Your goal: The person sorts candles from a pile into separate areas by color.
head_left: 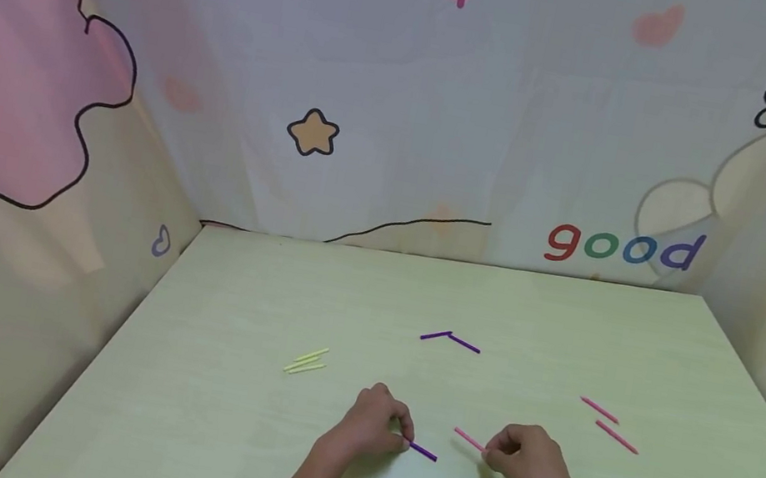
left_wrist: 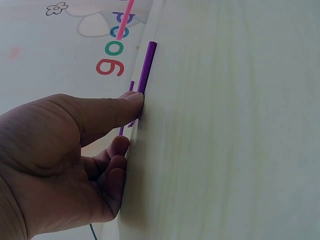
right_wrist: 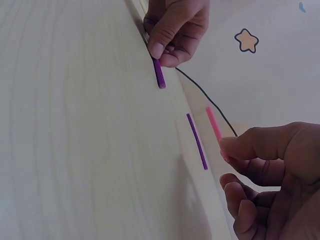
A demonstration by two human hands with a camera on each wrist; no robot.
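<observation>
My left hand [head_left: 376, 424] pinches one end of a short purple stick [head_left: 423, 451] between thumb and finger, low against the table. The same purple stick [left_wrist: 148, 65] reaches past the thumb in the left wrist view. My right hand [head_left: 528, 465] pinches a pink stick [head_left: 469, 439] by its near end, its free end tilted up and pointing left, apart from the purple one. In the right wrist view that pink stick [right_wrist: 214, 125] appears raised off the table. Fingertips hide the gripped end of each stick.
Behind the hands, two purple sticks [head_left: 464, 343] meet end to end in a shallow peak. Several pale yellow sticks [head_left: 307, 362] lie bunched at the left. Two pink sticks [head_left: 616, 436] lie at the right. Printed cloth walls [head_left: 397, 64] enclose the table [head_left: 206, 429] at the back and sides.
</observation>
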